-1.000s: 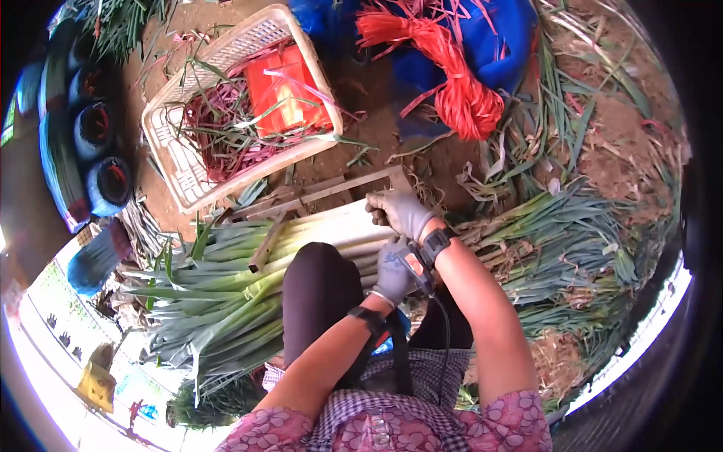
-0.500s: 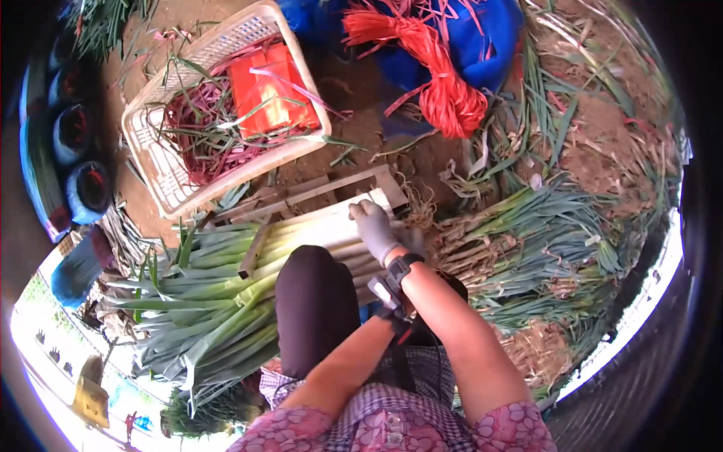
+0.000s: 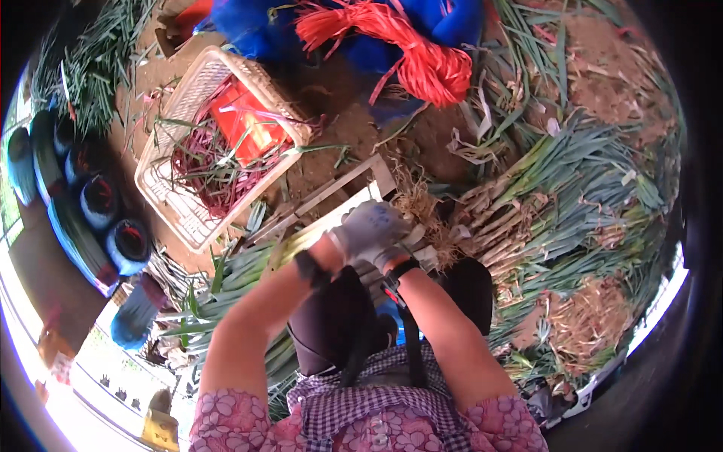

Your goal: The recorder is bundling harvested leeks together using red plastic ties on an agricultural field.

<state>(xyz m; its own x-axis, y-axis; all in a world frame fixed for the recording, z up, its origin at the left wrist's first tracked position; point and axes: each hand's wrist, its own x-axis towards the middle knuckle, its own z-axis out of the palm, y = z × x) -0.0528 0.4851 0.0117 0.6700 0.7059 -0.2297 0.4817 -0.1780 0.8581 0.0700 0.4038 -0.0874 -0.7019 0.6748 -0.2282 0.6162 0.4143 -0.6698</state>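
A bundle of leeks [image 3: 242, 276] lies across in front of me, leaves to the left and shaggy roots [image 3: 416, 205] to the right. It rests in a wooden frame [image 3: 385, 175]. My left hand [image 3: 369, 227], in a pale grey glove, is curled over the root end of the white stalks; its fingertips are hidden. My right hand [image 3: 385, 256], also gloved, is tucked just below the left, its fingers mostly covered. Whether a hand grips single stalks or something else does not show. My knee and arms cover part of the bundle.
A white plastic basket [image 3: 169, 218] with red strips and an orange-red packet [image 3: 248, 124] stands beyond the frame. Red tie strips [image 3: 433, 71] lie on blue cloth [image 3: 248, 26]. More leeks [image 3: 572, 181] are heaped right. Blue-wrapped bundles [image 3: 75, 226] stand left, with soil and leaf scraps around.
My left hand has risen over the stalks and come beside the right at the root end. The right hand has drawn back toward me. The whole view has shifted somewhat.
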